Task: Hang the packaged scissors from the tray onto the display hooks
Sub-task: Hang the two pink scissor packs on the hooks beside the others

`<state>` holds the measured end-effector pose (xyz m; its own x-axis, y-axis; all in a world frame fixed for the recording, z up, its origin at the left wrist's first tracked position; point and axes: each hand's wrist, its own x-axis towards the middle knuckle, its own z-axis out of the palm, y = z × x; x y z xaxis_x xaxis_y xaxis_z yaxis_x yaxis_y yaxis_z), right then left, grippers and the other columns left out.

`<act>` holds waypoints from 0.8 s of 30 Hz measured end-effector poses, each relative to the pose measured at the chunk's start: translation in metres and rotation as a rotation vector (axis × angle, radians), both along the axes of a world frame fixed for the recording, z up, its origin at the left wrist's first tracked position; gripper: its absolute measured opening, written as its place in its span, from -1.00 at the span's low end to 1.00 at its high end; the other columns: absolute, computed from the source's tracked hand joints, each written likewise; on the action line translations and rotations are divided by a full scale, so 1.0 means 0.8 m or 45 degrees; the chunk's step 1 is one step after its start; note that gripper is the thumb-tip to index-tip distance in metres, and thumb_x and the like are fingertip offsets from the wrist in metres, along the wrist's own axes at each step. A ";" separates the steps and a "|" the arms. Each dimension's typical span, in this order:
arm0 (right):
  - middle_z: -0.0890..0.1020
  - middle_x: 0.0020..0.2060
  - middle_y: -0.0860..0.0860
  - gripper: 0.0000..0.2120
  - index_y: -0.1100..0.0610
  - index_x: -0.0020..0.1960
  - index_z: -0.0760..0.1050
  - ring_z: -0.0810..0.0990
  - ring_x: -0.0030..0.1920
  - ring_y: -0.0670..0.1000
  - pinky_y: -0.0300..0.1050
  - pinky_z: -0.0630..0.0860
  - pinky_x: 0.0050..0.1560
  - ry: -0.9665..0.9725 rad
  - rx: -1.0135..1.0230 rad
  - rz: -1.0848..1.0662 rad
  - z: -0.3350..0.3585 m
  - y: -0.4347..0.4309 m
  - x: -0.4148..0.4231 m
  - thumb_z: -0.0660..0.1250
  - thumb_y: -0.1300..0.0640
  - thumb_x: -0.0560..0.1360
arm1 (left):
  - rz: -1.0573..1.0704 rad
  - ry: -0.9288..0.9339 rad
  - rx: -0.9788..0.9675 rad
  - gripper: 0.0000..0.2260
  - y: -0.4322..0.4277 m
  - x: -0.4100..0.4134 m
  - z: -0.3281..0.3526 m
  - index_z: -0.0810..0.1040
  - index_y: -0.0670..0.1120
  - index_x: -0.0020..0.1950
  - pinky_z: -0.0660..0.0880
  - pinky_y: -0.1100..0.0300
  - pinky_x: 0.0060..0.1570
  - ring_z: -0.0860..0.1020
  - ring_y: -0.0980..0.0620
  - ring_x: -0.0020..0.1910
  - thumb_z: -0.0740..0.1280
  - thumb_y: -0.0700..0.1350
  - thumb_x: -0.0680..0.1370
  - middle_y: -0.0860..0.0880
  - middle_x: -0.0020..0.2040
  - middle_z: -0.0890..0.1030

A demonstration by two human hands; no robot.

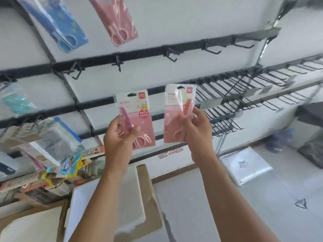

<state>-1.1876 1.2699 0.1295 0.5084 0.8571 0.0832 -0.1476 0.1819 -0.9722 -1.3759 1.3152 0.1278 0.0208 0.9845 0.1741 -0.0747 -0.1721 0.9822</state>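
I see my left hand [118, 135] pinching one pink scissors pack [135, 117] in its fingers, standing tall, hang hole up. Just beside it, my right hand [194, 130] pinches another pink pack [178, 110], also upright, below the empty hooks [172, 55].

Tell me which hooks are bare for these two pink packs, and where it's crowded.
Free: the middle rail's hooks, right of the hung pink pack and above both hands, left and right; also the empty hook rows at right. Crowded: the lower left, where hanging packets and stacked boxes bunch together.
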 end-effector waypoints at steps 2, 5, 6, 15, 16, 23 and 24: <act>0.76 -0.01 0.07 -0.68 -0.03 0.31 0.51 0.77 -0.02 0.10 0.15 0.70 -0.03 0.000 0.083 0.000 0.024 -0.009 0.029 0.37 0.19 0.59 | -0.012 -0.019 0.046 -0.66 -0.007 0.032 0.024 0.57 0.05 0.22 0.62 0.08 -0.03 0.72 0.02 0.01 0.46 -0.25 0.51 0.03 0.03 0.74; 0.76 -0.01 -0.02 -0.63 -0.17 0.28 0.48 0.77 -0.02 0.03 0.10 0.70 -0.06 -0.006 0.193 -0.026 0.056 -0.015 0.065 0.36 0.23 0.61 | -0.008 -0.066 0.086 -0.64 -0.012 0.072 0.057 0.56 0.04 0.26 0.63 0.17 -0.12 0.72 0.04 0.00 0.46 -0.23 0.51 0.06 0.03 0.74; 0.76 -0.01 -0.03 -0.65 -0.20 0.23 0.49 0.77 -0.03 0.02 0.09 0.71 -0.07 -0.019 0.224 -0.029 0.066 -0.014 0.074 0.35 0.23 0.62 | -0.012 -0.069 0.103 -0.66 -0.011 0.083 0.067 0.57 0.05 0.24 0.63 0.17 -0.14 0.71 0.03 0.01 0.46 -0.22 0.51 0.05 0.04 0.73; 0.76 -0.01 0.06 -0.65 0.07 0.35 0.47 0.78 -0.09 0.03 0.07 0.72 -0.17 -0.078 0.256 -0.036 0.122 0.040 0.128 0.40 0.11 0.59 | -0.019 -0.135 0.311 -0.65 0.037 0.137 0.135 0.57 0.10 0.25 0.62 0.14 -0.07 0.72 0.05 0.00 0.46 -0.21 0.52 0.06 0.04 0.74; 0.76 -0.02 0.07 -0.65 0.07 0.35 0.48 0.78 -0.10 0.05 0.05 0.71 -0.20 -0.086 0.284 -0.025 0.129 0.052 0.133 0.40 0.11 0.59 | -0.013 -0.153 0.346 -0.62 0.050 0.143 0.142 0.55 0.09 0.28 0.62 0.16 -0.06 0.71 0.06 0.01 0.46 -0.21 0.52 0.06 0.04 0.74; 0.77 -0.06 0.08 -0.80 0.08 0.22 0.54 0.78 -0.14 0.07 0.01 0.70 -0.25 -0.182 0.356 -0.014 0.169 0.121 0.163 0.36 0.09 0.61 | -0.006 -0.232 0.424 -0.45 0.124 0.187 0.177 0.42 -0.04 0.47 0.60 0.27 -0.08 0.70 0.08 0.04 0.47 -0.23 0.51 0.01 0.11 0.72; 0.77 -0.06 0.09 -0.81 0.08 0.20 0.55 0.78 -0.13 0.08 0.07 0.71 -0.22 -0.191 0.364 -0.016 0.174 0.129 0.167 0.35 0.07 0.61 | 0.001 -0.240 0.427 -0.44 0.131 0.190 0.181 0.41 -0.04 0.49 0.60 0.29 -0.09 0.70 0.08 0.04 0.47 -0.22 0.51 0.00 0.11 0.72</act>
